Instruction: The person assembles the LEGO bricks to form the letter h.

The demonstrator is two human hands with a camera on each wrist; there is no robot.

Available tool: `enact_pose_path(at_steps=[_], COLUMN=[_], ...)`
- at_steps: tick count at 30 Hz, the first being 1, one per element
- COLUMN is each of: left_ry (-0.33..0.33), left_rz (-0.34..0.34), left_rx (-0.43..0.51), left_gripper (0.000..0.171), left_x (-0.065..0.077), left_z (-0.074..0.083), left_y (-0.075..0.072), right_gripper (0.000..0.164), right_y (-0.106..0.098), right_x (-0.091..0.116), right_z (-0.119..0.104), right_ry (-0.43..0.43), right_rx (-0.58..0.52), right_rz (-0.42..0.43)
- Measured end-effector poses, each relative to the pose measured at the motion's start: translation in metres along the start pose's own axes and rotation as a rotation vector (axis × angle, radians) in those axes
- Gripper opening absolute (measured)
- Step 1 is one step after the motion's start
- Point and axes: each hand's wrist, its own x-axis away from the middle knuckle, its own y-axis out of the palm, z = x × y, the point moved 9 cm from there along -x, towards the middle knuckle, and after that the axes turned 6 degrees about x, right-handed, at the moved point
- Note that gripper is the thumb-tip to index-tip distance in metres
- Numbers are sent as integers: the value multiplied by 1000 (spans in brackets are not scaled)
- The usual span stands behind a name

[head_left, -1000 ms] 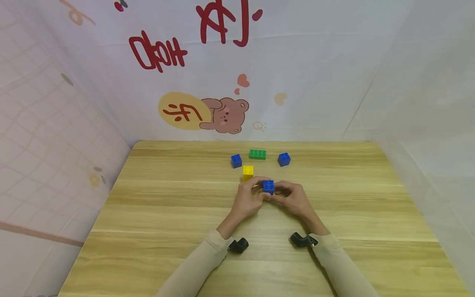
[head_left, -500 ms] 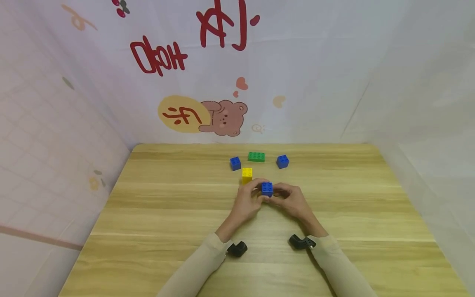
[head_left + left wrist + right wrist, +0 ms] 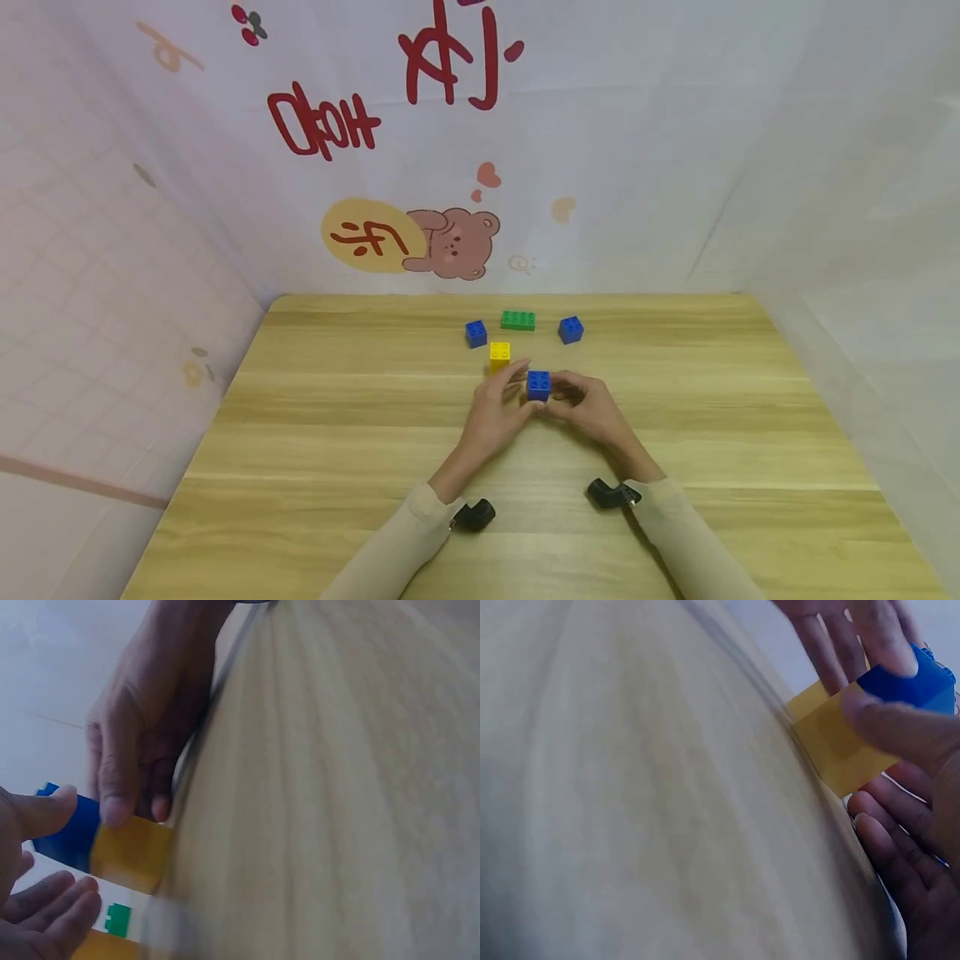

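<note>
"What's changed?"

"The left hand has loosened, fingers spread around the blue block — thumb contact unclear. The right hand pinches the lower yellow block, just below frame centre; I'd judge the two joined."

"In the way?"

"Perhaps the spare yellow block beside the left fingers. Higher in frame — left blue cube, green brick, right blue cube."

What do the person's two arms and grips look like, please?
The left sleeve and right sleeve are long, plain and beige. A left black device and a right black device, both bent in shape, sit at the cuffs; no cables show. The left grip and right grip are gloveless.
</note>
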Motion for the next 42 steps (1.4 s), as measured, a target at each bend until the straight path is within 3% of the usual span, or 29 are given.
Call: enact_pose_path(at_steps=[5,10,21,29,33,42], left_ry=[17,42,127,103,70,-104], left_rz=[7,33,88,149,147,63], left_rx=[21,36,3,36,56,144], left_gripper=[62,57,56,53,51,54], left_x=[6,5,-3,-6,-6,-7], left_z=[15,24,30,16,5,-30], left_y=[-10,-26,-59,-77,-82,-77], right_gripper=[56,55,41,38,40,47], right_y=[-3,-13,-42,-52,-51,-46], right_x=[4,5,-9,-27,-33,-50], right_z=[-2,-11,-33,-41,-43,-45], right_ry=[17,16,-125,-125,-116,-68], right_rx=[34,46,64,44,61,122], right_rz=[-46,-77,-39,-15,-9,-16])
